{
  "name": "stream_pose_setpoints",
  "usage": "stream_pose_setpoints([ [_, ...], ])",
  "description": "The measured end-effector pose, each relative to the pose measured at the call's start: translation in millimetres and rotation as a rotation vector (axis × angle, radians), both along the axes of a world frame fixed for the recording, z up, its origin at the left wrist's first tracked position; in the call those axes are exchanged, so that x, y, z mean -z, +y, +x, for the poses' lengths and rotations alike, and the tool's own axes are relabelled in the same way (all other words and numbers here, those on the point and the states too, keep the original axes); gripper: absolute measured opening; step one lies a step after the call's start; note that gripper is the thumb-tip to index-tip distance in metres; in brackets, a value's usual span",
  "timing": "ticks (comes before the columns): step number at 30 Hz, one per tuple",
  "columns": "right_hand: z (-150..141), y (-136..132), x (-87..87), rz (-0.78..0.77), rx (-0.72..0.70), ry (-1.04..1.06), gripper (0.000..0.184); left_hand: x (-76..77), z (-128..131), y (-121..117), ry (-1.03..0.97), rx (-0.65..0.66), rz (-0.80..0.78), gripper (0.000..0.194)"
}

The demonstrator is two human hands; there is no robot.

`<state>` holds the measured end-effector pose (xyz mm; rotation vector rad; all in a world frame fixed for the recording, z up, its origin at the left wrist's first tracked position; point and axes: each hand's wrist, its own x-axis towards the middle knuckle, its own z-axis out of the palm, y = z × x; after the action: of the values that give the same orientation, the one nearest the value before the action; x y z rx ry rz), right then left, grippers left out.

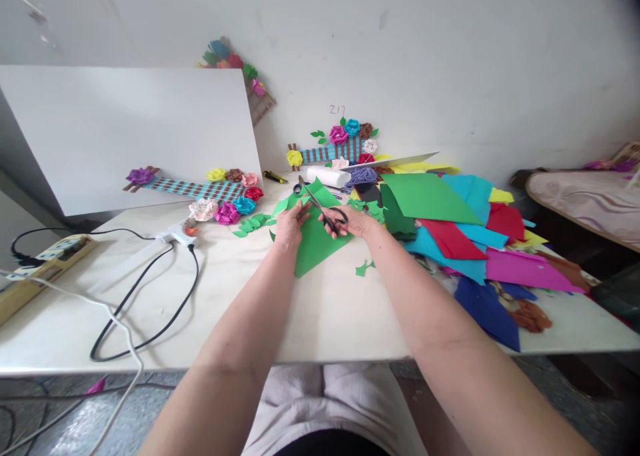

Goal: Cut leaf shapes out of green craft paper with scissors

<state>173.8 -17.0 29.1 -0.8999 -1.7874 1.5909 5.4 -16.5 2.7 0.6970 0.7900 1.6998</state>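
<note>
My right hand (359, 223) is closed around the black handles of a pair of scissors (336, 217), whose blades point up and left towards my other hand. My left hand (291, 224) is closed on a small piece of green paper (286, 205) near the blade tips; the fingers partly hide it. Under both hands lies a larger green sheet of paper (320, 246). Cut green leaves (253, 224) are heaped to the left, and green scraps (365, 268) lie on the right. A second pair of scissors (299, 188) rests behind the sheet.
Coloured paper sheets (430, 196) cover the table's right side. A glue gun (180, 235) with a looping cable and a power strip (45, 269) occupy the left. Flower-decorated guitar shapes (200, 189) stand behind, near a yellow utility knife (275, 177) and a white roll (327, 177).
</note>
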Motion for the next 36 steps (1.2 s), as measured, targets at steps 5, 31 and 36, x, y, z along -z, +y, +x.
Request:
stream_pose_setpoints([
  [5, -17.5, -4.8, 5.7, 0.000, 0.044, 0.035, 0.042, 2.7, -0.9, 2.4, 0.011, -0.094, -0.006, 0.008],
  [31, -48.6, -14.1, 11.9, 0.156, 0.245, 0.054, 0.044, -1.4, 5.6, -1.7, -0.116, -0.082, -0.031, 0.013],
  [36, -44.9, -13.0, 5.5, 0.159, 0.298, 0.079, 0.039, -3.6, 2.3, -3.9, -0.134, -0.076, -0.025, 0.018],
])
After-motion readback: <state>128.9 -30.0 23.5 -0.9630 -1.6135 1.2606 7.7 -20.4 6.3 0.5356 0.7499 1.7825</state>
